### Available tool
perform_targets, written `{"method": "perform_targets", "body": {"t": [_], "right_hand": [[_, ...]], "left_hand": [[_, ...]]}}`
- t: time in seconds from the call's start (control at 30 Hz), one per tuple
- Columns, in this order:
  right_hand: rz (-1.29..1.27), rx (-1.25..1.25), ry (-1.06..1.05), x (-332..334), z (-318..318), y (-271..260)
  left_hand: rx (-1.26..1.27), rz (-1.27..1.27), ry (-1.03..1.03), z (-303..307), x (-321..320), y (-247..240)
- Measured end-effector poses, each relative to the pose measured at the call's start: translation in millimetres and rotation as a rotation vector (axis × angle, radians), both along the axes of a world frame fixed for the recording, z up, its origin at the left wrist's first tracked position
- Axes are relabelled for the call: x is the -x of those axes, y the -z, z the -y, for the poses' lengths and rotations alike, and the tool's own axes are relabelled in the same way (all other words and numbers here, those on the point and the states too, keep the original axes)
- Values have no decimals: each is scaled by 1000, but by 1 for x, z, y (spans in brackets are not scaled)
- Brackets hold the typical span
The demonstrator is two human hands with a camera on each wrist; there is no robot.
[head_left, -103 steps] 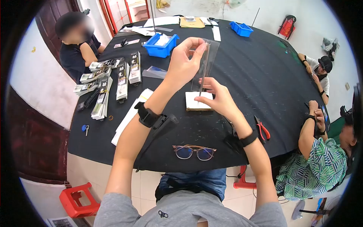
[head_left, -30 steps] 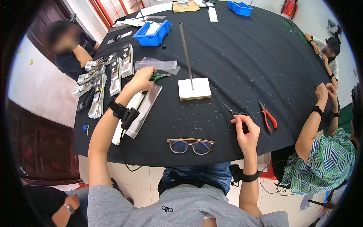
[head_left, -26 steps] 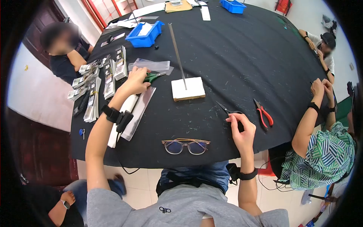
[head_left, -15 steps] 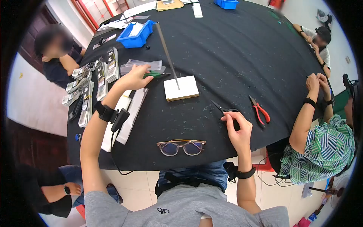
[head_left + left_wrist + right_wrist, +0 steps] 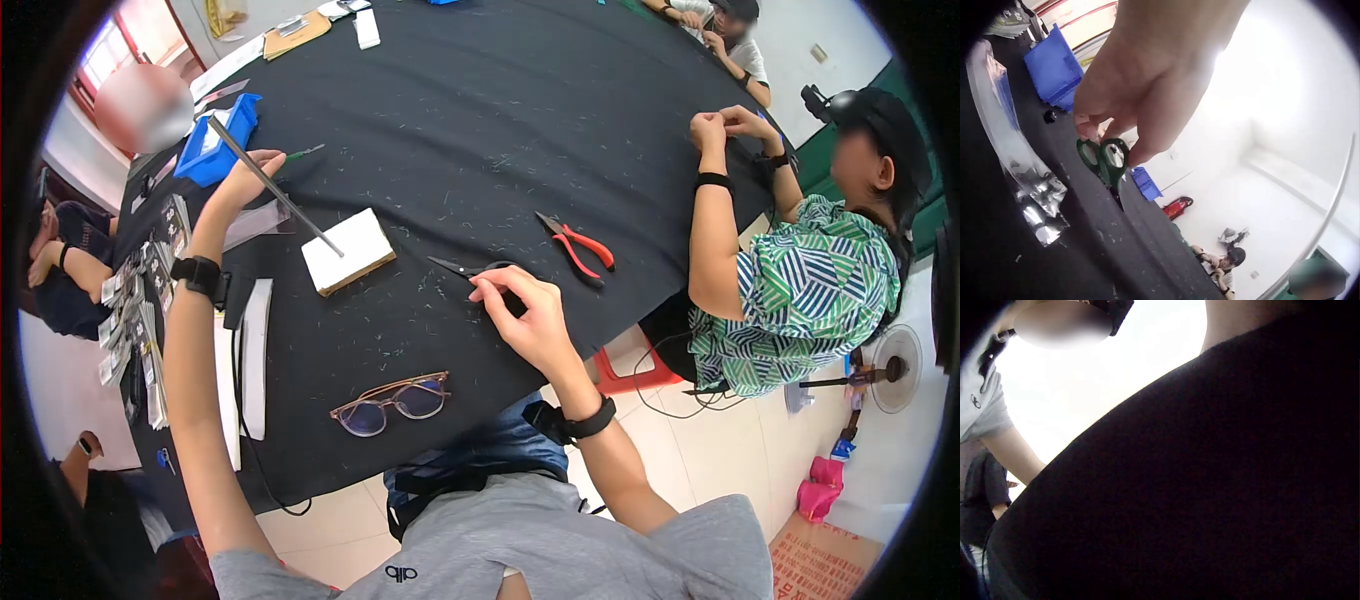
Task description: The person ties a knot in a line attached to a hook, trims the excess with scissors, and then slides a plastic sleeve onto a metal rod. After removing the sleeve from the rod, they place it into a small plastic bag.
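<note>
My left hand (image 5: 240,185) reaches over the left part of the table and holds green-handled scissors (image 5: 302,154). In the left wrist view its fingers are at the handle loops of these scissors (image 5: 1110,164), blades pointing away. My right hand (image 5: 535,318) is low over the cloth, thumb and fingertips together at the handle of black scissors (image 5: 452,267) lying there. A white block (image 5: 350,255) with a metal rod (image 5: 275,190) standing in it sits between the hands. In the right wrist view, dark cloth hides the hand.
Red-handled pliers (image 5: 580,250) lie right of the black scissors, glasses (image 5: 392,404) near the front edge. Bundled packets (image 5: 150,330), white strips (image 5: 257,360) and a blue bin (image 5: 215,145) are at left. A person in a patterned top (image 5: 800,290) sits at right.
The head view has turned to the right. Since the oldest frame, my hands have left the rod and clear sheet; my left has taken the green scissors and my right has come to the black ones.
</note>
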State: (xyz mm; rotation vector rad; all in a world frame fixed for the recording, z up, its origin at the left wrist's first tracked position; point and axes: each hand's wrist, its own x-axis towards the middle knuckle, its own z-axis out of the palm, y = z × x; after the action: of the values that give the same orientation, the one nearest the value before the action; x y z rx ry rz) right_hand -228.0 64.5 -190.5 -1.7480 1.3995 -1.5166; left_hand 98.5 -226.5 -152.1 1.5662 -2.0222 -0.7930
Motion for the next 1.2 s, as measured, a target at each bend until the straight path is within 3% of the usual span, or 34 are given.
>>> {"method": "perform_targets", "body": {"t": [0.07,0.2,0.27,0.37,0.43,0.5,0.63,0.73,0.8,0.87,0.93,1.03,1.2], "right_hand": [[17,-16,9,-1,0,0],[44,-51,-6,-2,0,0],[33,-41,-10,-1,1,1],[19,-30,-4,-2,1,1],[12,-23,14,-3,1,0],[13,-37,8,-3,0,-2],[-5,-71,-9,-2,-1,-5],[-130,-146,-125,8,2,-33],[-341,-135,-375,18,6,-67],[-430,-75,-370,26,19,-108],[-469,2,-268,34,40,-146],[-398,216,-195,53,96,-174],[-351,254,18,68,160,-163]], "left_hand": [[93,-37,11,41,-21,51],[107,-93,-100,25,-14,57],[194,51,-134,23,-17,57],[215,-214,-21,-29,-7,-2],[467,-181,-70,-54,-19,-39],[477,-316,-159,-124,7,-100],[842,-223,-154,-206,31,-145],[929,-115,-124,-242,32,-161],[936,-122,-177,-256,37,-165],[899,-141,-221,-255,34,-163],[988,-128,-112,-249,22,-163],[974,-123,-75,-244,19,-162],[892,-181,-61,-244,21,-164]]}}
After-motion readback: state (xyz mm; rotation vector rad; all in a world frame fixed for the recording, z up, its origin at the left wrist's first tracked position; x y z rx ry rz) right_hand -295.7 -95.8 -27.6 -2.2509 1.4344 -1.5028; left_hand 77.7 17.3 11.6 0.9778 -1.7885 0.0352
